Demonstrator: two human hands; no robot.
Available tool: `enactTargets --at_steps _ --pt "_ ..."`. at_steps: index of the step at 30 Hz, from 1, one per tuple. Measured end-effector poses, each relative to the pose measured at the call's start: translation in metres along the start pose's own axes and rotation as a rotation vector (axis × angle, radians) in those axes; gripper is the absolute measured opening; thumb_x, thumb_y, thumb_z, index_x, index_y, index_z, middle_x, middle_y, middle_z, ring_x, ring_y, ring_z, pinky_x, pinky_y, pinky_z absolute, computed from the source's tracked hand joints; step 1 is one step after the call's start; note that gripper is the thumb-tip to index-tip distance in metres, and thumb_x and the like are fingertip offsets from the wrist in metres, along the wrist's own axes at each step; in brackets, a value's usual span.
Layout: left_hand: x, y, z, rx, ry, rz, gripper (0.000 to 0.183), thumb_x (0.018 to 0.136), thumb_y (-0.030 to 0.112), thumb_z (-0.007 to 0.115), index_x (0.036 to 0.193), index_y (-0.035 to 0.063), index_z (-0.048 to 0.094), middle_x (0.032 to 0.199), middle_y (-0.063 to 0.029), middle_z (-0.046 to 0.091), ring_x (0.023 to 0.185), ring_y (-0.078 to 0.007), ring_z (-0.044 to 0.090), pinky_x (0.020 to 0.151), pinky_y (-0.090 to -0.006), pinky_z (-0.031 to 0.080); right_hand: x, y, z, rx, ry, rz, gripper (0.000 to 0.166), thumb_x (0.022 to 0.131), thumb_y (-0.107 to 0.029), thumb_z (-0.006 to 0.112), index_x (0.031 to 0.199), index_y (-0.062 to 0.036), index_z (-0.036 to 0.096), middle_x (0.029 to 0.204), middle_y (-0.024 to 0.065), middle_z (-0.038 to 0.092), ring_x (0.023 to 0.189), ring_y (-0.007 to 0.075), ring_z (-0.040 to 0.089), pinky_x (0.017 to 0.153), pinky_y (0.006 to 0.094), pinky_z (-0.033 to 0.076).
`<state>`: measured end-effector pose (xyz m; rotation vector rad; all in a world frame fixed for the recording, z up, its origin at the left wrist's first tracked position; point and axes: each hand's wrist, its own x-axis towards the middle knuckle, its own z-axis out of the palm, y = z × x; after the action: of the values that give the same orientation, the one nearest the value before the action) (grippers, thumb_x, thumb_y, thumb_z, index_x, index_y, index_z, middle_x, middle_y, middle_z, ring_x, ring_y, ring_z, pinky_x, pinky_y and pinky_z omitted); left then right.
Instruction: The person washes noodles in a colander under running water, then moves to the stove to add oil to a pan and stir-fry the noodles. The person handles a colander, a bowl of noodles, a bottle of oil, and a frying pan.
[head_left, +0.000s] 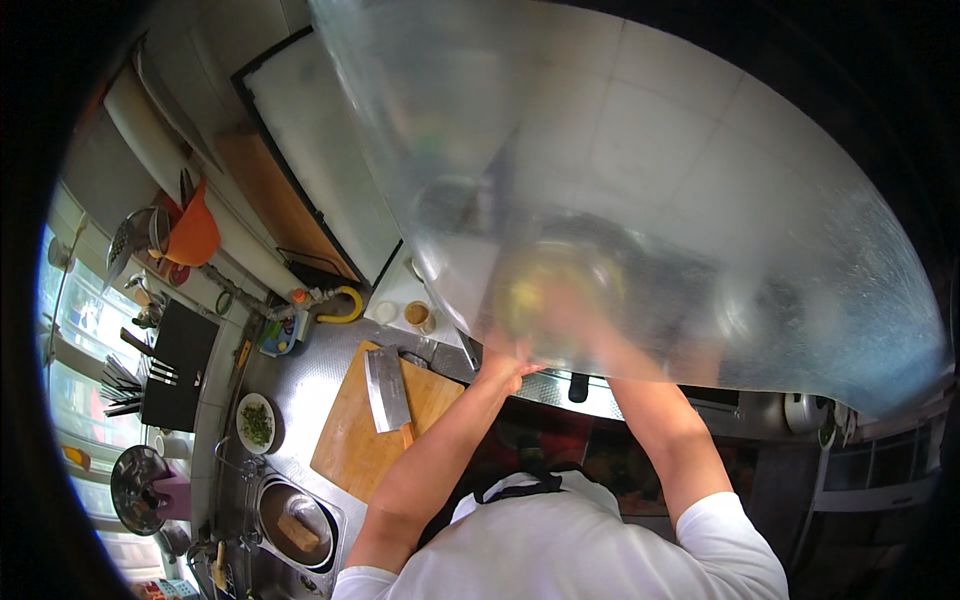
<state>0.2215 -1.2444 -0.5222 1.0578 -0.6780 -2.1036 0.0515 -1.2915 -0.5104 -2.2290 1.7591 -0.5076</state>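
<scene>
A scratched, clear plastic or glass hood panel (675, 150) covers the upper right of the view and blurs what lies behind it. My left hand (504, 364) is at the panel's lower edge, partly blurred; what it touches cannot be told. Through the panel, my right hand (566, 304) shows as a blur over a round vessel with yellowish contents (525, 277). Whether its fingers hold anything is hidden. Left of my left arm, a cleaver (387, 386) lies flat on a wooden cutting board (345, 442).
A plate of chopped greens (257, 424) stands on the steel counter. A basin with water and a brownish block (296, 525) sits in the sink. Small jars (418, 315) stand near the yellow gas hose (352, 306). An orange colander (196, 232) hangs at the left wall.
</scene>
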Motion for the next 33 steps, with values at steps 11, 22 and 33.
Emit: enactTargets --at_steps 11,22,33 --pt "-0.009 0.024 0.005 0.088 0.069 0.064 0.05 0.096 0.025 0.065 0.141 0.0179 0.043 0.128 -0.0073 0.057 0.106 -0.0234 0.064 0.073 -0.0416 0.06 0.028 -0.007 -0.06 0.254 0.114 0.195 0.068 0.071 -0.027 0.082 0.132 -0.0049 0.06 0.128 0.0201 0.064 0.12 0.0332 0.06 0.101 0.044 0.048" --pt "-0.013 0.029 0.01 -0.011 0.07 0.085 0.053 0.098 0.025 0.061 0.146 0.0234 0.036 0.139 -0.0075 0.051 0.118 -0.0276 0.061 0.085 -0.0544 0.06 0.051 0.01 -0.068 0.471 0.184 0.178 0.072 0.07 -0.027 0.084 0.132 -0.0016 0.059 0.119 0.0208 0.069 0.111 0.0341 0.066 0.095 0.0422 0.051" --pt "-0.016 0.037 0.03 -0.14 -0.048 0.096 0.044 0.098 0.023 0.063 0.138 0.0138 0.048 0.128 -0.0093 0.06 0.114 -0.029 0.063 0.083 -0.0491 0.063 0.048 -0.014 -0.105 0.525 0.168 0.184 0.067 0.074 -0.023 0.082 0.132 -0.0004 0.058 0.121 0.0229 0.067 0.115 0.0349 0.064 0.098 0.0424 0.05"
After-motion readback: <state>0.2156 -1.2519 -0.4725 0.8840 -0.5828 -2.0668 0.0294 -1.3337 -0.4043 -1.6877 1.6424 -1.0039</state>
